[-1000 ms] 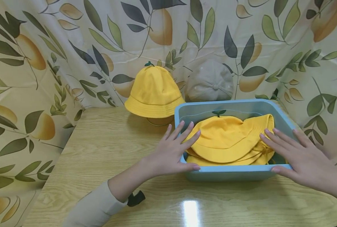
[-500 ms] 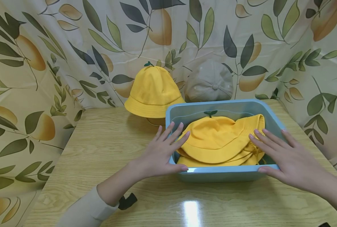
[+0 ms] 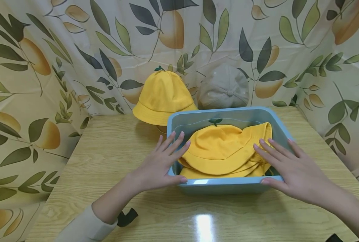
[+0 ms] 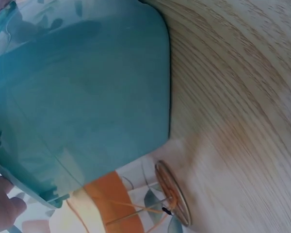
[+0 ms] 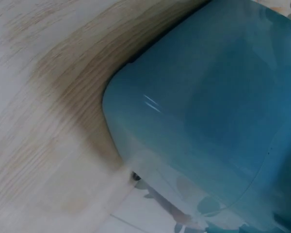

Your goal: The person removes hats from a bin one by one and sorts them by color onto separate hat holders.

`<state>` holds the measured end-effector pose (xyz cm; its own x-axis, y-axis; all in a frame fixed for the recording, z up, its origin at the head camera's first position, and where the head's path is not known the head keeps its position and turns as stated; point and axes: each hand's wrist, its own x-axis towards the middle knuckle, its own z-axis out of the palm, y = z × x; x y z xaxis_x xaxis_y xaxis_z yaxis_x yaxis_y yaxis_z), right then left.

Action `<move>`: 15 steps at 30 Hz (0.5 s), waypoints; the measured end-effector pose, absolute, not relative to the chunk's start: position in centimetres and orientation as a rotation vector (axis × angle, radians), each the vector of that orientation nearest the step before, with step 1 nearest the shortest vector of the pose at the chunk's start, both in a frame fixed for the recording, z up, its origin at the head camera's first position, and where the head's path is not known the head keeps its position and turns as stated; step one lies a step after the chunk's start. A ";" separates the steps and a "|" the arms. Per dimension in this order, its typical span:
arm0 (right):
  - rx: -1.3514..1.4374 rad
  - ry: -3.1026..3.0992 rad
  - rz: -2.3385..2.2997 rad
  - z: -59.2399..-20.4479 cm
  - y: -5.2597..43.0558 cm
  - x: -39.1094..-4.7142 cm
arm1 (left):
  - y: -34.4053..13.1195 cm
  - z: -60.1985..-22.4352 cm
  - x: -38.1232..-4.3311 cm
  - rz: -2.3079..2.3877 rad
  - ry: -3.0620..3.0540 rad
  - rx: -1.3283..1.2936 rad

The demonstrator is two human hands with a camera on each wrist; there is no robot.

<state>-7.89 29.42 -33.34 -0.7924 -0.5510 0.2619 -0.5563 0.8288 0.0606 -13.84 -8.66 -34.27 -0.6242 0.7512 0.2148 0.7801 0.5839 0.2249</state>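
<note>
Resting our left hand (image 3: 155, 169), fingers straight and grasping nothing, against the blue bin (image 3: 224, 189), we have one yellow hat (image 3: 164, 95) still outside, stacked hats (image 3: 220, 149) already inside, and our right hand (image 3: 298, 175), likewise straight-fingered, touching the near right corner.

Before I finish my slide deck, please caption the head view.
Left hand and right hand on a blue bin holding yellow hats; grey cap behind.

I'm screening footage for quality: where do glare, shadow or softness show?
Head view: a white glare patch on the table, in front of the blue bin; left wrist: soft overall; right wrist: dim and soft, a shadow on the table beside the bin.
</note>
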 end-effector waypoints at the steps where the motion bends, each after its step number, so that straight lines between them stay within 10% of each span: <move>1: 0.854 -2.741 0.023 -33.3 29.3 -7.9 | -8.8 -34.3 -13.8 -0.453 -2.708 -1.311; 15: 0.856 -2.759 0.001 -33.1 26.6 -8.1 | -11.5 -34.5 -13.7 -0.444 -2.673 -1.291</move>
<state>-8.11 26.57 -33.12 -0.7953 -0.5570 0.2393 -0.5571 0.8272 0.0735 -13.70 -11.47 -34.49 -0.6219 0.7416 0.2514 0.7831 0.5881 0.2023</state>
